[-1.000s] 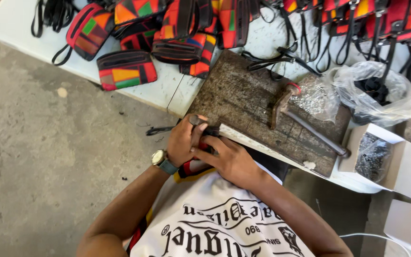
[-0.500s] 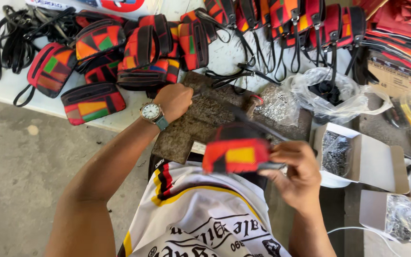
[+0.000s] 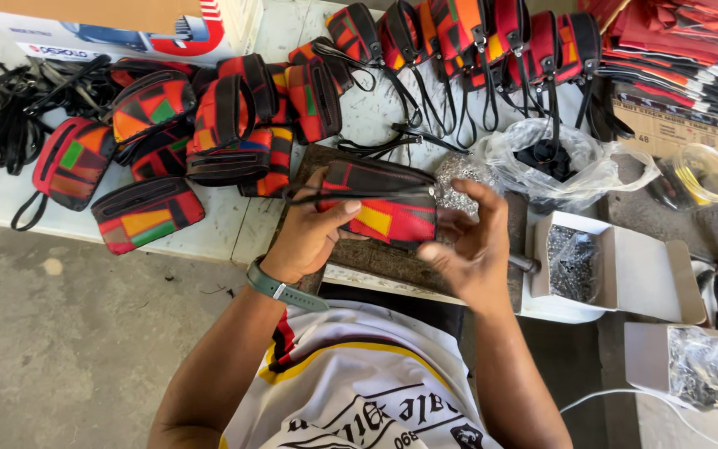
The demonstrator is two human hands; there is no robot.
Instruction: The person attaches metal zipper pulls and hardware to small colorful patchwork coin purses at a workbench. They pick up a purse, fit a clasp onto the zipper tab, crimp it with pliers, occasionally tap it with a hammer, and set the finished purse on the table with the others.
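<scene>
Above the worn wooden board at the table's near edge, a patchwork pouch in red, black and yellow is held between both hands. Its long axis runs roughly left to right across the view, tilted slightly so the right end sits lower, and a thin black strap crosses its upper face. The left hand is clamped on the pouch's left end, thumb on top and fingers underneath. The right hand cups the right end with fingers spread, the thumb and fingertips touching its edge rather than closed tight around it. Just beyond the pouch lies a heap of small metal pieces, beside a clear plastic bag. To the left, finished pouches are piled on the white table. To the right, an open white box holds more small hardware.
</scene>
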